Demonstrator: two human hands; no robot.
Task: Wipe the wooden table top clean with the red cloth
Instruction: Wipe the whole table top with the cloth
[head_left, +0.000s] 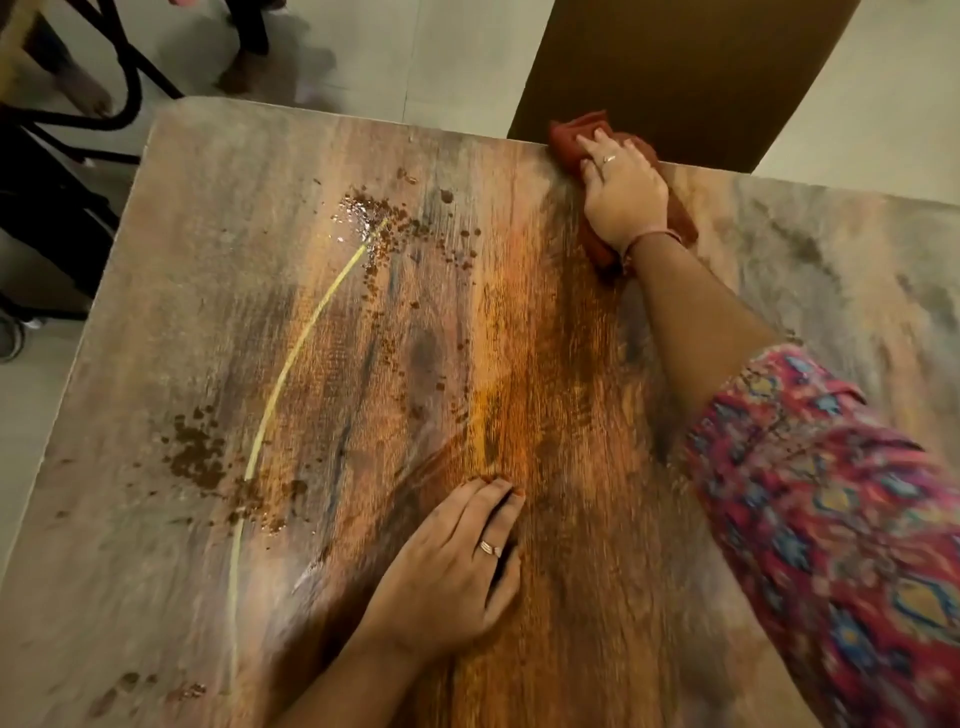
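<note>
The red cloth (576, 143) was pressed against the far edge of the surface (519, 364) under the flat, spread right hand (621, 192). The left hand (452, 566) was laid flat, fingers together, near the near edge. Wiping appeared under way; brown crumbs (197, 452) and a yellow streak (291, 364) toward the left edge likely needed the next sweep.

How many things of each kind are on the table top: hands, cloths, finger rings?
Hands: 2, the left hand and the right hand
Red cloth: 1
Finger rings: 2, one on each hand
Total: 5
</note>
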